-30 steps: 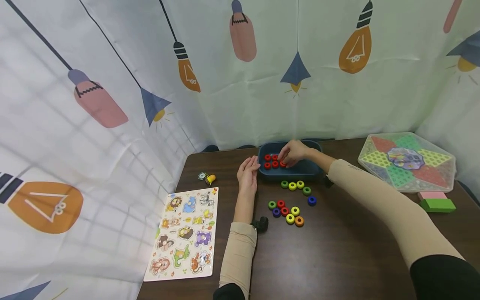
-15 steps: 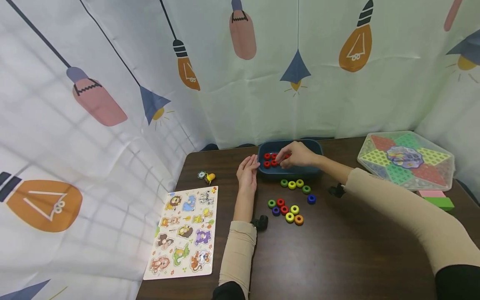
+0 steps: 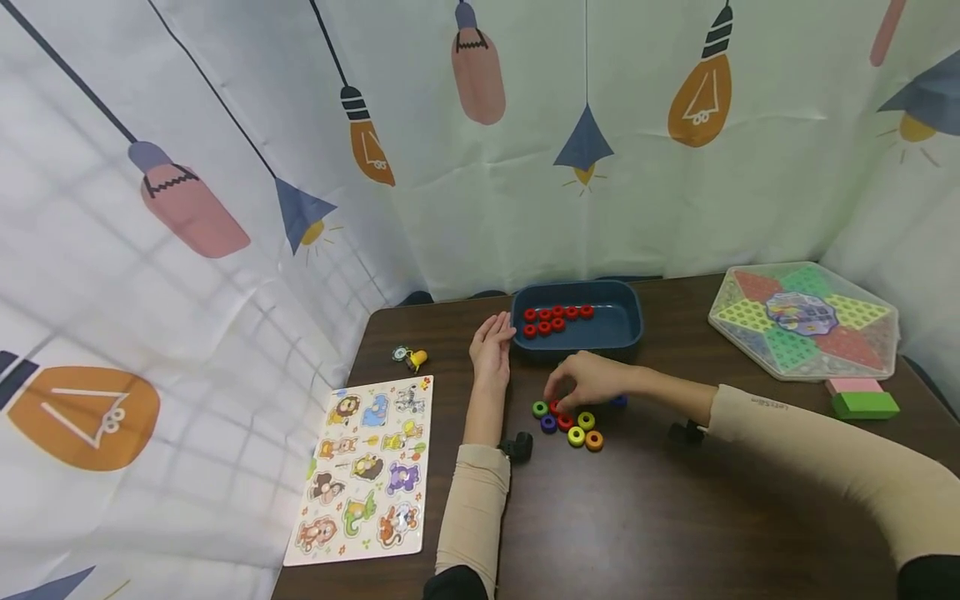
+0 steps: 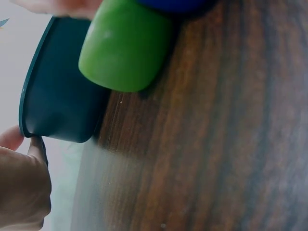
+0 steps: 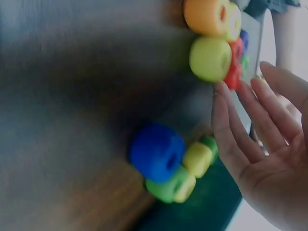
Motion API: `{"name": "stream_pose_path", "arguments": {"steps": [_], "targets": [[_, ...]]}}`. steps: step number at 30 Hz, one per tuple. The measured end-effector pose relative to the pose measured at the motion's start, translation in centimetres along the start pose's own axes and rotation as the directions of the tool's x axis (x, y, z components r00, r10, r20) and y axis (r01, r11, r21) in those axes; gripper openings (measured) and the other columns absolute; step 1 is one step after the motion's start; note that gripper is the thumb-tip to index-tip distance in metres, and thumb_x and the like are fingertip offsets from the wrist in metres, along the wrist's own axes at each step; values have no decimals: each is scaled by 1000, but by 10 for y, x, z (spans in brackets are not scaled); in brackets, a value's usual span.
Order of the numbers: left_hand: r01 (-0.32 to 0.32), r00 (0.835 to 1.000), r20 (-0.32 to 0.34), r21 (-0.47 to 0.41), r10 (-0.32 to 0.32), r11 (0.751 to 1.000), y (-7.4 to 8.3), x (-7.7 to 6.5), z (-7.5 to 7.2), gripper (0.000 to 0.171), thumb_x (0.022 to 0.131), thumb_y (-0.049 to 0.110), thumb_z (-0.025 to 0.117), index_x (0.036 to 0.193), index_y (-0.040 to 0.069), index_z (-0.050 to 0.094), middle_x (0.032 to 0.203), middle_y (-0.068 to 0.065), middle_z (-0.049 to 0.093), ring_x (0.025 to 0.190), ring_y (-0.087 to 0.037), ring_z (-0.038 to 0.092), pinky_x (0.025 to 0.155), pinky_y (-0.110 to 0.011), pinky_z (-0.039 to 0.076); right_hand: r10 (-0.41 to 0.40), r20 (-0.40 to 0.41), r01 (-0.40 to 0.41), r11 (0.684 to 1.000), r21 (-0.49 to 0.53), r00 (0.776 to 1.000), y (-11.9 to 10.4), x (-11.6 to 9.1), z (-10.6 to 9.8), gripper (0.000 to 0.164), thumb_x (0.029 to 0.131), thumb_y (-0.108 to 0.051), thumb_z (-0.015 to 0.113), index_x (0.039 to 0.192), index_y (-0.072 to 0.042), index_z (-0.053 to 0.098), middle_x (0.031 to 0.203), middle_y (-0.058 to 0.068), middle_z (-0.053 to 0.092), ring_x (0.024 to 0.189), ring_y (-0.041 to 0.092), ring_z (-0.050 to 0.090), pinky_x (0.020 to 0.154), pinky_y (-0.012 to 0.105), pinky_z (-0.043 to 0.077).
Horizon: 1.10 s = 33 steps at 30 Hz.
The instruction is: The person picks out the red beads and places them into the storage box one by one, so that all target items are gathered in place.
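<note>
My left hand (image 3: pixel 489 358) rests against the left end of the dark blue tray (image 3: pixel 632 329), its fingers fairly straight and its thumb touching the wall. Several red ring beads (image 3: pixel 558 312) lie in the tray in two rows. My right hand (image 3: pixel 592 379) reaches down over a loose group of coloured beads on the table. In the right wrist view its relaxed fingertips are beside a red bead (image 5: pixel 233 77) and a yellow bead (image 5: pixel 209 58); no firm grip shows. An orange bead (image 3: pixel 594 440) lies near it. The hand partly hides a blue bead (image 3: pixel 618 401).
An animal puzzle board (image 3: pixel 420 517) lies on the left of the table, with a small yellow trinket (image 3: pixel 417 359) behind it. A hexagonal game box (image 3: pixel 862 312) and a green block (image 3: pixel 865 406) are at the right. A patterned curtain (image 3: pixel 637 217) hangs behind.
My right hand has left the tray and come forward to the loose beads. The red beads it covered in the tray now show. My left hand has stayed at the tray's end.
</note>
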<state>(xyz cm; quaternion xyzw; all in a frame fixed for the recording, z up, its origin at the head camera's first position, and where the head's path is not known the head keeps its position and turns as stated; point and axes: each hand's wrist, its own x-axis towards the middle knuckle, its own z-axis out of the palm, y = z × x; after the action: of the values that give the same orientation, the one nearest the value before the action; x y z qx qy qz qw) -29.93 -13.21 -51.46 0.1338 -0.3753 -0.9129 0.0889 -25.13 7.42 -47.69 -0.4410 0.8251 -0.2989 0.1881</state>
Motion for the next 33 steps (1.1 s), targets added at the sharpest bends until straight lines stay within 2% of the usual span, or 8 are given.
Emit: {"name": "stream_pose_path", "arguments": {"steps": [3,6,12,19,23,28,33], "targets": [[0,1000,4,-3,0,1000,0,0,-1,57,80,-27,57,132,-5,46,132,-23,58,123,-28,58,109,-40,42,31,1,-31,999,-40,1000,0,2,11,20,87,-24,74,106,-21,74,98,-10,73,75,3,62,69,24,54],[0,1000,8,0,0,1000,0,-1,-1,58,80,-26,58,132,-5,46,132,-23,57,124,-27,57,109,-40,42,81,-17,-81,997,-6,997,5,5,18,17,87,-21,74,104,-24,74,94,-14,72,71,2,61,64,24,54],[-4,1000,10,-1,4,1000,0,-3,0,57,79,-27,58,131,-7,46,136,-26,54,125,-29,56,108,-40,42,145,-18,-141,981,136,989,6,7,22,19,84,-9,75,102,-17,73,91,-5,74,67,9,69,60,26,58],[-7,1000,-3,-1,7,1000,2,-2,1,58,78,-28,58,130,-6,47,131,-23,58,123,-28,58,108,-40,43,187,-16,-178,954,243,982,6,6,21,22,83,-3,75,101,-15,73,91,0,74,68,15,72,61,28,60],[-7,1000,7,4,7,1000,2,-1,0,58,78,-27,57,131,-6,46,135,-25,55,123,-28,57,108,-40,42,179,-19,-165,940,299,984,3,6,8,22,83,-1,73,104,-10,73,92,2,74,68,18,72,61,33,61],[-10,1000,22,-6,10,1000,2,0,-1,57,81,-27,55,132,-7,44,141,-29,47,126,-30,55,110,-43,38,166,-29,-148,932,331,986,-4,8,-20,23,85,-1,71,107,-9,72,96,4,74,71,24,73,65,45,61],[-4,1000,14,1,4,1000,1,0,-1,56,81,-27,56,132,-7,45,138,-27,52,125,-29,56,110,-43,39,202,-44,-169,902,397,978,-5,12,-53,23,88,-2,70,110,-8,70,101,7,73,79,32,73,73,51,59]]}}
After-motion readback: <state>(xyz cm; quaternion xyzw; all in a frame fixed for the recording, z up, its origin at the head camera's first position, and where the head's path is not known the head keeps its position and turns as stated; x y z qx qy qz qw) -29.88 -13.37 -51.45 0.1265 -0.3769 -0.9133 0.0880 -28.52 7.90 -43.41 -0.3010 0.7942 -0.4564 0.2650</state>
